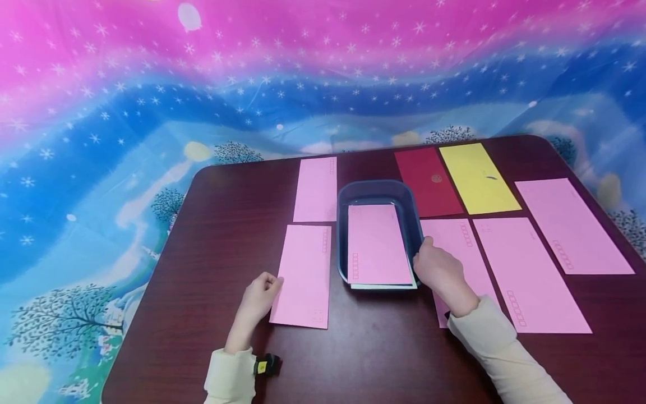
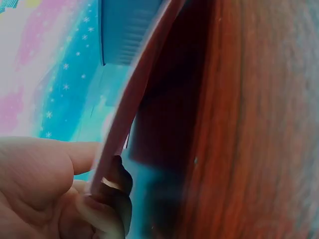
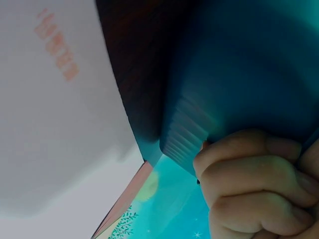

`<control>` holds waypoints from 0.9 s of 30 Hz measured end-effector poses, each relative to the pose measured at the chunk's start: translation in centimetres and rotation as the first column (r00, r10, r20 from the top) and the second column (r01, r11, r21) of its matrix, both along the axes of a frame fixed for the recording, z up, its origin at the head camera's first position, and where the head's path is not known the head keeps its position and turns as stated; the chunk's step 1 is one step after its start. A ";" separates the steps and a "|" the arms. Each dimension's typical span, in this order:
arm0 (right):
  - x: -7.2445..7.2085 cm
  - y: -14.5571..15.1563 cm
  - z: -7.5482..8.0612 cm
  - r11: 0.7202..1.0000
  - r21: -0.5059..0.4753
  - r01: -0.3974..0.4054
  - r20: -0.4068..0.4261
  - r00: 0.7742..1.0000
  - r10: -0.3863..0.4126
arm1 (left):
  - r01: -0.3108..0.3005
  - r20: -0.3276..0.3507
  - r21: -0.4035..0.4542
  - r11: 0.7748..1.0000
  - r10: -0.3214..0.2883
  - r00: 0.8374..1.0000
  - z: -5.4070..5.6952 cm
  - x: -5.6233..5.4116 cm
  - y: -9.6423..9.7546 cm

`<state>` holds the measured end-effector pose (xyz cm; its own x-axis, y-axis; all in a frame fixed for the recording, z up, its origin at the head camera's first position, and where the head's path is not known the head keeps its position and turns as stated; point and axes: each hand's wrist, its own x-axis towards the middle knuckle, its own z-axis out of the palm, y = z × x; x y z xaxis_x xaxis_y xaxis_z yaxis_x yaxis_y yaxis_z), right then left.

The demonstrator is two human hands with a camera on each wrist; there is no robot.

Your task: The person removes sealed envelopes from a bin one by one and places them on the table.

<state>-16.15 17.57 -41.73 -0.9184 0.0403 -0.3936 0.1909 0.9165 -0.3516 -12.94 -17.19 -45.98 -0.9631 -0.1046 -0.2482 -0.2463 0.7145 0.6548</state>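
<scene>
My left hand (image 1: 259,300) pinches the left edge of a pink envelope (image 1: 304,275) in front of it. In the left wrist view, the thumb lies on one side of this envelope (image 2: 130,97) and the curled fingers on the other, with its edge raised off the tabletop. My right hand (image 1: 444,272) grips the right rim of a dark blue plastic basin (image 1: 342,247). Inside the basin a pink envelope (image 1: 378,244) lies on top of a pale green one (image 1: 383,286). The right wrist view has curled fingers (image 3: 249,191) against the ribbed basin wall (image 3: 187,122).
Behind the held envelope lies another pink envelope (image 1: 315,188). Right of the basin are a red envelope (image 1: 429,188), a yellow envelope (image 1: 479,179) and several pink ones (image 1: 532,280). All are on a dark wooden table (image 1: 212,224) before a patterned cloth (image 1: 303,73).
</scene>
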 end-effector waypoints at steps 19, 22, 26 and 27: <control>-0.1 -0.1 0.0 1.000 -0.005 0.009 0.010 1.000 -0.009 | -0.028 0.033 -0.189 0.982 0.035 0.999 0.2 0.2 1.9; 0.0 -0.1 0.0 1.000 -0.012 0.007 0.001 1.000 -0.007 | -0.031 0.024 -0.220 0.975 0.037 0.999 0.2 0.3 2.1; 0.0 0.0 -0.1 1.000 -0.017 0.007 -0.013 1.000 -0.007 | -0.031 0.023 -0.247 0.968 0.037 0.999 0.3 0.4 2.3; 0.0 0.1 -0.1 1.000 -0.018 0.008 -0.016 1.000 -0.008 | -0.031 0.023 -0.252 0.967 0.038 0.999 0.3 0.4 2.3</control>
<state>-16.16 17.64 -41.80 -0.9243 0.0411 -0.3793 0.1926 0.9085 -0.3707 -12.58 -14.86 -45.67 -0.9509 -0.2002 -0.2358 -0.2891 0.8463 0.4474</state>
